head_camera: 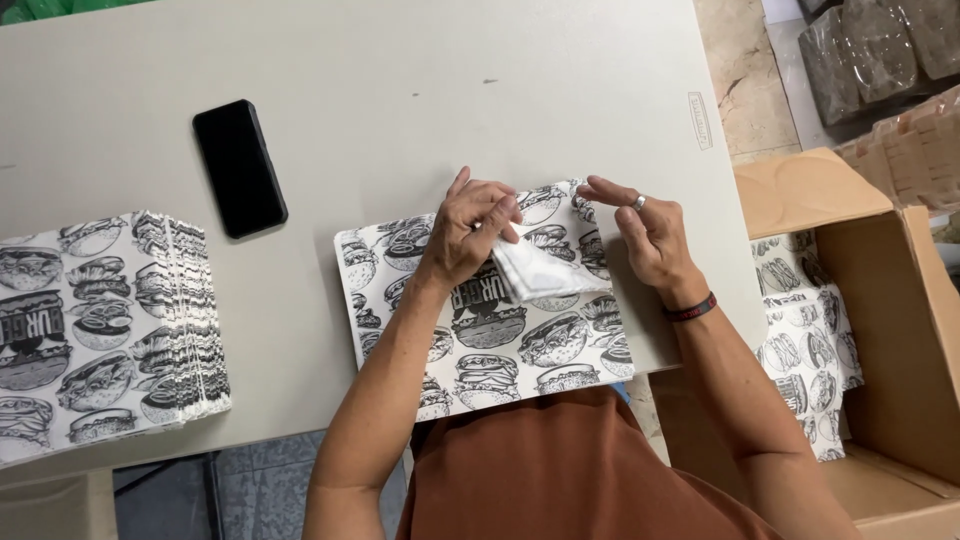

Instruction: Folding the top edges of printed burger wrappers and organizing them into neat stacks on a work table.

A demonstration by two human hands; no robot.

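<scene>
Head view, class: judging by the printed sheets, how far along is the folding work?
Done, it seems: folded printed pieces lie in the cardboard box. In hand: the left hand and right hand fold a corner of the printed sheet on the table. Left: a thick stack of printed sheets waits at the left.

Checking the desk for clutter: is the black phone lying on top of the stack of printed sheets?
No, the black phone lies on bare table, apart from the stack of printed sheets.
</scene>
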